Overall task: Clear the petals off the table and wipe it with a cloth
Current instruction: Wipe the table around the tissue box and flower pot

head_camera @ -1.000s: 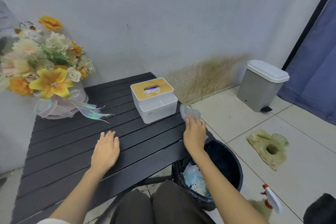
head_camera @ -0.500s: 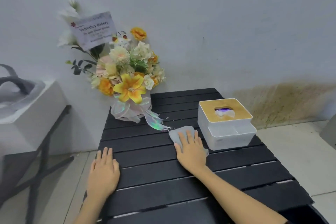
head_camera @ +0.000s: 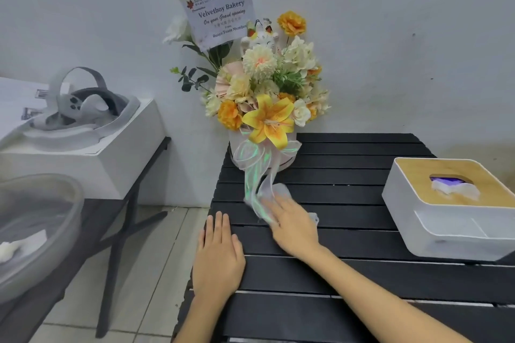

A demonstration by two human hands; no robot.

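My right hand [head_camera: 292, 227] lies flat with straight fingers on a pale grey cloth [head_camera: 282, 191], pressing it onto the black slatted table [head_camera: 348, 273] just below the ribbon of the flower arrangement [head_camera: 264, 108]. The cloth shows beyond my fingertips and at the right of my hand. My left hand [head_camera: 217, 256] rests flat, fingers straight, on the table's left edge and holds nothing. I see no loose petals on the slats.
A white tissue box [head_camera: 448, 203] with a wooden lid stands at the table's right. The flower arrangement's ribbon [head_camera: 255, 175] trails onto the slats by the cloth. To the left are a white box [head_camera: 92, 156] with a headset on a stand and a clear bowl [head_camera: 36, 228].
My right hand has slid the cloth leftwards across the table, from beside the tissue box to under the ribbon. My view turned left. The left hand stays flat at the table's left edge.
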